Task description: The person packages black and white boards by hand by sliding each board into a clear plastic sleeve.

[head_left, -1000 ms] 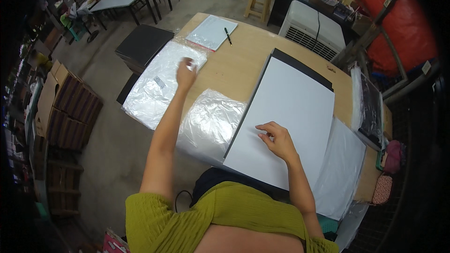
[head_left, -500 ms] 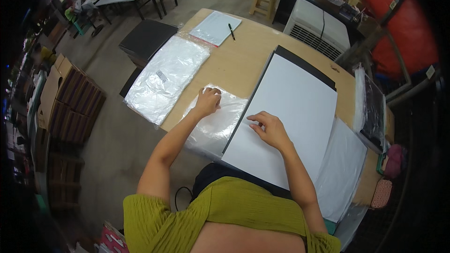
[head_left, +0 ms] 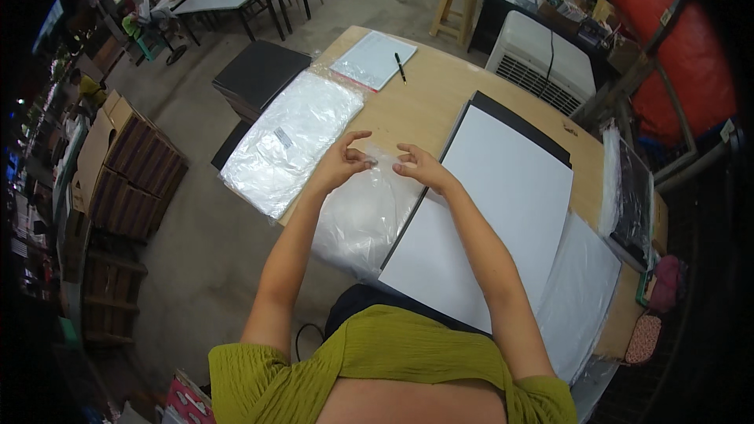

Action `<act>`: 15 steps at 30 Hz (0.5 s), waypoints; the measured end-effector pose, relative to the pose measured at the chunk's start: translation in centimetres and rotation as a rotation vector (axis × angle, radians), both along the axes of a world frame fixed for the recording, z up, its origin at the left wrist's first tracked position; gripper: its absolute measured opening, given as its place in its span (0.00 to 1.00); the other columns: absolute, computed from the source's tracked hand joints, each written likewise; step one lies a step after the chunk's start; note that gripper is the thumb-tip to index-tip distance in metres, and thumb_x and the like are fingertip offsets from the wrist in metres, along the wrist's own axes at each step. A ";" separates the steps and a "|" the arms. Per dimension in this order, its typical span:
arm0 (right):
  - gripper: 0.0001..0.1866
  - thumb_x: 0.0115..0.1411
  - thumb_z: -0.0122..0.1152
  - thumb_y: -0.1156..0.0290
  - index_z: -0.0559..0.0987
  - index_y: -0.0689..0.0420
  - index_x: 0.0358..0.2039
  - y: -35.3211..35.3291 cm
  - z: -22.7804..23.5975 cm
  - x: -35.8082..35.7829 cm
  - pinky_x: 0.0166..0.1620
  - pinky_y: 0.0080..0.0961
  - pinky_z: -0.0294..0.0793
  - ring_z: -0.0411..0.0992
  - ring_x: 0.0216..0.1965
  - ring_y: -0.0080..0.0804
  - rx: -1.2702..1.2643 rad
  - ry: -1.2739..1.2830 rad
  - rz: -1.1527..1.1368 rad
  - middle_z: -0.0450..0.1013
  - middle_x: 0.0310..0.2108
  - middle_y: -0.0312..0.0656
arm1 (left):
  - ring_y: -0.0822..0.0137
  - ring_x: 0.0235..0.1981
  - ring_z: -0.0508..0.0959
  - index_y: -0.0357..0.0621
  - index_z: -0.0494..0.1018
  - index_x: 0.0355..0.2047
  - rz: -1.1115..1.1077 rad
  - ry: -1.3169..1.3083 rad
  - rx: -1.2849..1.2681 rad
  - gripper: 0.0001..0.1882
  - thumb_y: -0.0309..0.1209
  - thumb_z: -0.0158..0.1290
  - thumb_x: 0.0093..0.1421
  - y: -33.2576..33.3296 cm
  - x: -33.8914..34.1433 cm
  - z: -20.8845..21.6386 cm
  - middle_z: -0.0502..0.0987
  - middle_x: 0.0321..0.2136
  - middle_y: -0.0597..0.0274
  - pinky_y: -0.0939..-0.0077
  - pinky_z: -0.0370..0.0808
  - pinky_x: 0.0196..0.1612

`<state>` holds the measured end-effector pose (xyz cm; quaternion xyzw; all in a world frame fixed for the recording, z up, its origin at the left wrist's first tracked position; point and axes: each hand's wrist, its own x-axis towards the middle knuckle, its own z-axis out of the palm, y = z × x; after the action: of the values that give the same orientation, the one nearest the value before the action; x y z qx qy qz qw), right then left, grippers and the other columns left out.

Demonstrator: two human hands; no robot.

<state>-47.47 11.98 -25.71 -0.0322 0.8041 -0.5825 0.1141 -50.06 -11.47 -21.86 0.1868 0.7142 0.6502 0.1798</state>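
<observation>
Clear plastic [head_left: 357,216] lies on the table [head_left: 428,106], near side, left of the white sheet [head_left: 503,196]. Left hand [head_left: 338,166] and right hand [head_left: 421,166] appear to pinch its far edge, thumbs closed toward fingers. Advised: level grips, light tension; thin film may tear.

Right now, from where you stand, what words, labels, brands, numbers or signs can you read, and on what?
None can be read.
Small grey label on the plastic-wrapped pack: too small to read.
White pad near the pen: any writing is too small.
Pale tag at far right: too small and dim.
Clear plastic bag at the hands: no lettering shows.
</observation>
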 end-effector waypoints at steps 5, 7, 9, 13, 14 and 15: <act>0.15 0.53 0.68 0.70 0.78 0.64 0.39 0.2 0.6 -0.8 0.42 0.19 0.69 0.71 0.34 0.20 -0.176 -0.062 -0.033 0.75 0.30 0.35 | 0.76 0.26 0.76 0.36 0.69 0.49 -0.077 -0.004 -0.193 0.28 0.20 0.63 0.46 0.6 -1.5 0.1 0.77 0.21 0.62 0.79 0.73 0.35; 0.10 0.52 0.68 0.73 0.78 0.63 0.32 0.0 0.8 0.2 0.40 0.18 0.69 0.70 0.32 0.19 -0.218 0.031 -0.056 0.74 0.28 0.34 | 0.78 0.25 0.75 0.34 0.69 0.47 -0.092 -0.130 -0.048 0.27 0.21 0.64 0.45 -0.2 -2.6 -2.0 0.77 0.21 0.62 0.80 0.72 0.34; 0.07 0.51 0.67 0.74 0.78 0.62 0.28 0.2 0.8 1.1 0.37 0.17 0.68 0.70 0.31 0.19 -0.274 0.130 -0.131 0.73 0.26 0.33 | 0.72 0.25 0.77 0.33 0.70 0.46 -0.097 -0.245 0.040 0.28 0.24 0.66 0.43 -1.2 -4.2 -4.0 0.77 0.22 0.62 0.78 0.74 0.35; 0.05 0.53 0.65 0.74 0.77 0.61 0.27 2.2 1.4 1.8 0.34 0.15 0.67 0.70 0.29 0.18 -0.253 0.252 -0.264 0.73 0.23 0.32 | 0.57 0.41 0.78 0.33 0.67 0.50 0.218 0.108 -0.737 0.36 0.31 0.69 0.41 -2.0 -5.3 -6.9 0.78 0.38 0.49 0.70 0.73 0.47; 0.05 0.54 0.64 0.74 0.77 0.61 0.28 2.5 1.5 1.7 0.35 0.14 0.67 0.70 0.29 0.18 -0.210 0.258 -0.271 0.72 0.23 0.32 | 0.54 0.47 0.73 0.33 0.64 0.53 0.162 0.228 -0.632 0.40 0.33 0.69 0.41 -1.0 -4.3 -7.8 0.74 0.44 0.47 0.68 0.68 0.52; 0.05 0.55 0.63 0.75 0.76 0.61 0.29 4.0 1.5 1.7 0.35 0.15 0.68 0.70 0.29 0.18 -0.218 0.260 -0.283 0.72 0.24 0.33 | 0.51 0.53 0.69 0.34 0.62 0.56 0.073 0.352 -0.508 0.44 0.35 0.70 0.40 3.0 -2.1 -7.3 0.70 0.50 0.44 0.65 0.64 0.57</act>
<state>-45.76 15.96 -24.16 -0.0060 0.7407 -0.6672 -0.0779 -52.15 -8.48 -29.18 0.2199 0.8803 0.4144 0.0709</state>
